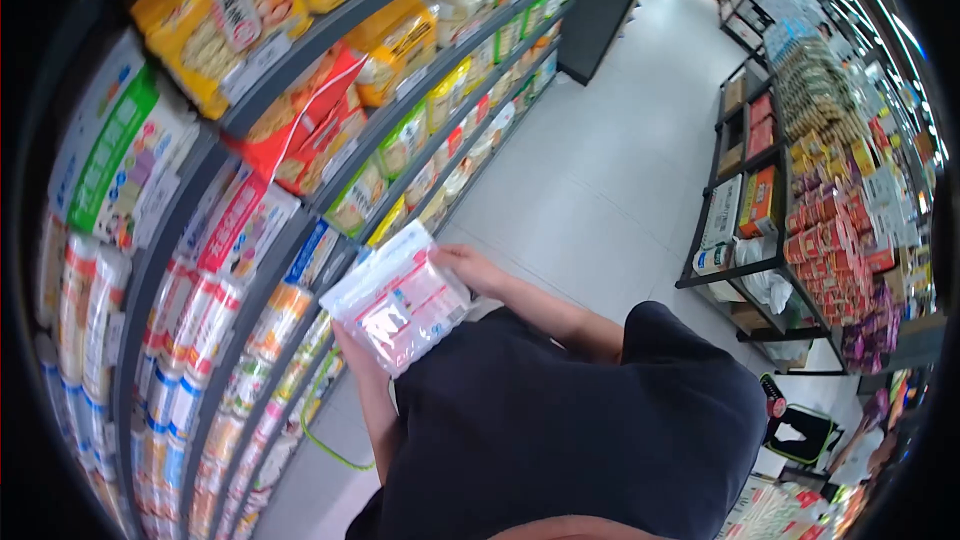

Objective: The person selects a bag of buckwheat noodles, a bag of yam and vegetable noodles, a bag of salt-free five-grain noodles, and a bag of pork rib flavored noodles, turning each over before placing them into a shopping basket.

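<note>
A flat plastic packet (410, 290), clear and white with pink print and a shiny patch, lies across both hands in front of my dark shirt. My right hand (470, 268) grips its right edge, with the thumb on top. At its lower left side, my left hand (357, 352) supports the packet, and the fingers there are mostly hidden beneath it. The shelf rack (300, 210) stands close to my left hand. It carries a red bag (305, 130), yellow bags (225, 20) and wrapped cylindrical bundles (195, 330).
Pale floor (590, 170) runs along the aisle beside the rack. On the right stands a black-framed display (735, 240) with boxes and red packets (825, 240). A green cord (320, 435) hangs near the lower shelves.
</note>
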The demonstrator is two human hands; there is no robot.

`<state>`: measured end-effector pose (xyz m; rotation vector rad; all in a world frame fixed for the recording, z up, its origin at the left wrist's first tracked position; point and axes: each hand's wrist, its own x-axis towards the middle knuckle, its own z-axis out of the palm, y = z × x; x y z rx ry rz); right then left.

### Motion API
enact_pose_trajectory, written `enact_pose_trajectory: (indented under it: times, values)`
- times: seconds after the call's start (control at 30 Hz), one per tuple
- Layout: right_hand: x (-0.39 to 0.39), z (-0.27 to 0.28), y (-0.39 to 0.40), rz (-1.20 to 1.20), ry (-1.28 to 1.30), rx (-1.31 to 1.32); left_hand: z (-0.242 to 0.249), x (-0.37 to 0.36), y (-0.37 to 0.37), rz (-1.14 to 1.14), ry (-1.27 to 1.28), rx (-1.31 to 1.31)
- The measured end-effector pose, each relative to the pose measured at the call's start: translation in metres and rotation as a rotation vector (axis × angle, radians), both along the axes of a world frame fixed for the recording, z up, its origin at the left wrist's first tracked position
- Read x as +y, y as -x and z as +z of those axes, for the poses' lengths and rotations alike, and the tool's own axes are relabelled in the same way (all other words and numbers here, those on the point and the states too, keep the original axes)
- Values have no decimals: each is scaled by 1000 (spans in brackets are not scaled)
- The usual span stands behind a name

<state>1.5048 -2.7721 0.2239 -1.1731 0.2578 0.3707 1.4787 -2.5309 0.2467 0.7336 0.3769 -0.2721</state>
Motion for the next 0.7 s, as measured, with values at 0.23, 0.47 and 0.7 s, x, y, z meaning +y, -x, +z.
enact_pose_trajectory:
  times: [0.23,0.47,0.7]
  values:
    - [-14,21,-8,228,-248,100,-27,5,-17,-64,-449,90]
    - [4,33,-25,444,-193,-284,-10,-30,-34,-253,-180,195]
    - [-14,40,-75,644,103,-726,-163,-20,-55,-556,399,-58]
